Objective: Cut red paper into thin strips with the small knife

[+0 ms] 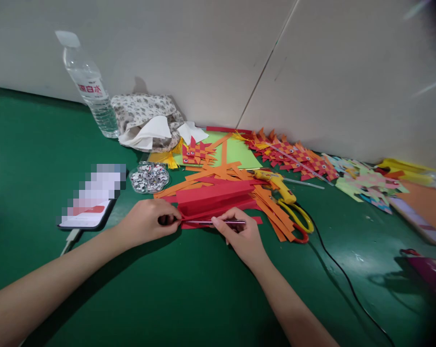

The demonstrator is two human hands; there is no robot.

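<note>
Fingers of the left hand (145, 222) pinch the folded red paper (214, 196) lying on the green table (189, 289), while the right hand (239, 231), at three o'clock of it, grips a thin pen (218, 222) along the paper's near edge, apparently marking a line that needs a steady stroke.

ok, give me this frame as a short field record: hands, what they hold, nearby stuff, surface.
surface: green table top
left hand: pinching the left end of the folded red paper sheet
right hand: holding a thin pen-like stick flat along the red paper's near edge
beside paper: loose orange paper strips, yellow-handled scissors, yellow glue gun
left of paper: clear tray of googly eyes, smartphone
back: clear plastic water bottle, woven red-and-orange paper fish
</note>
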